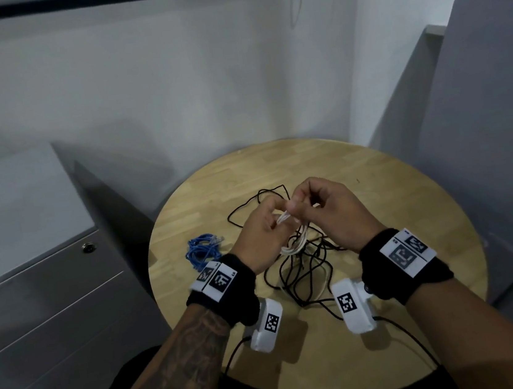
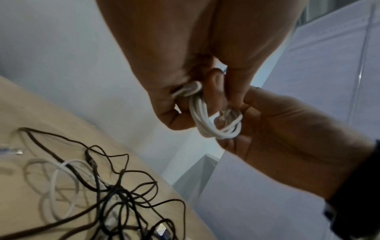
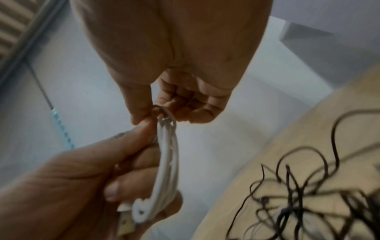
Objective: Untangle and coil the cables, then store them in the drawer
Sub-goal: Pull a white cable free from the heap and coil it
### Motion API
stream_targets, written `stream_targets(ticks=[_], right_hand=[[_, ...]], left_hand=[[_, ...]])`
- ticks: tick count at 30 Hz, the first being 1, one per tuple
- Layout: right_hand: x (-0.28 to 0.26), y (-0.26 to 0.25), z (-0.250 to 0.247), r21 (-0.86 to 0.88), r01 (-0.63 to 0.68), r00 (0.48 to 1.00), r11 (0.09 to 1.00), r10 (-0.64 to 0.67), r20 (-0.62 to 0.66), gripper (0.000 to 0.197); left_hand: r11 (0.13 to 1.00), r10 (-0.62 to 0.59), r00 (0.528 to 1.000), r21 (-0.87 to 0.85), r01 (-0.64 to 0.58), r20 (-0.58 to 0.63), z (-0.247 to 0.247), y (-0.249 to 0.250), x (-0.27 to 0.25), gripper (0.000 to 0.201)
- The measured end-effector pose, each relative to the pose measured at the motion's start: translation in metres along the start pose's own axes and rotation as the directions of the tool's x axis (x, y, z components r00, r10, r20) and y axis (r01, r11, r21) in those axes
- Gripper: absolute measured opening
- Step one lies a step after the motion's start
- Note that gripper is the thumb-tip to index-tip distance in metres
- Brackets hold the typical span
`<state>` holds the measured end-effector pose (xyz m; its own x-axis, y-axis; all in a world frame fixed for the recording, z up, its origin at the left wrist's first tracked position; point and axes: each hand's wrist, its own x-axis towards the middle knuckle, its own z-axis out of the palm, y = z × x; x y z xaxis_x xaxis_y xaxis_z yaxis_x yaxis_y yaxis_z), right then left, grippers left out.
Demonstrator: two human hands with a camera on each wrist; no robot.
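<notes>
A coiled white cable (image 1: 296, 238) hangs in the air above the round wooden table (image 1: 410, 194), held by both hands. My left hand (image 1: 262, 226) grips the bundle (image 2: 207, 120) along its length, fingers curled round it. My right hand (image 1: 311, 203) pinches the top loop (image 3: 164, 113) of the coil (image 3: 166, 170) between thumb and fingers. A USB plug (image 3: 126, 224) sticks out at the coil's lower end. Beneath the hands lies a tangle of black cables (image 1: 304, 275) with a loose white cable (image 2: 59, 186) among them. A coiled blue cable (image 1: 202, 251) rests at the table's left.
A grey drawer cabinet (image 1: 45, 301) with a round lock (image 1: 89, 247) stands left of the table, its drawers closed. White walls close in behind, and a grey panel (image 1: 483, 134) rises on the right. A blind cord (image 3: 61, 129) hangs by the wall.
</notes>
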<state>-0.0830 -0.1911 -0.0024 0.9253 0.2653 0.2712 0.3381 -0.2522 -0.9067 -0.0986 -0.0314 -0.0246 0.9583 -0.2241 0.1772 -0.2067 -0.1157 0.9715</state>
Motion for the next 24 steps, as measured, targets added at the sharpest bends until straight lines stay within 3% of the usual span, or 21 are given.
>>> stream_targets(ticks=[3,6,9,12,14,18,24], right_hand=[[-0.003,-0.004,-0.001,-0.089,0.051,0.999,0.995,-0.051,0.000,0.010],[-0.003,-0.004,-0.002,-0.064,0.112,0.993,0.992,-0.114,-0.042,0.005],[-0.002,0.000,-0.004,0.076,-0.024,1.000,0.997,0.025,-0.019,0.011],[-0.003,0.005,-0.003,0.015,-0.095,0.993,0.995,0.093,0.074,0.014],[-0.003,0.006,-0.005,-0.008,-0.067,0.998,0.998,0.067,0.019,0.012],[0.000,0.003,-0.006,-0.077,-0.002,0.970,0.997,-0.016,-0.242,0.015],[0.001,0.000,-0.003,-0.115,0.078,0.937,0.990,-0.112,-0.332,0.014]], left_hand=[[1.000,-0.007,1.000,0.029,0.008,-0.014,0.001,-0.002,-0.002,0.010],[0.999,0.005,0.998,0.037,-0.003,-0.057,-0.002,-0.002,0.000,0.009],[0.999,0.029,0.995,0.044,-0.024,-0.100,-0.004,-0.004,0.002,0.013],[0.998,0.023,0.992,0.066,-0.015,-0.123,-0.002,-0.008,0.001,0.013],[1.000,-0.020,0.996,-0.002,0.020,-0.090,0.000,-0.008,0.001,0.009],[0.924,-0.158,0.987,-0.346,0.162,0.040,0.010,-0.007,0.003,0.012],[0.960,-0.105,0.991,-0.251,0.122,0.078,0.020,-0.017,-0.001,0.019]])
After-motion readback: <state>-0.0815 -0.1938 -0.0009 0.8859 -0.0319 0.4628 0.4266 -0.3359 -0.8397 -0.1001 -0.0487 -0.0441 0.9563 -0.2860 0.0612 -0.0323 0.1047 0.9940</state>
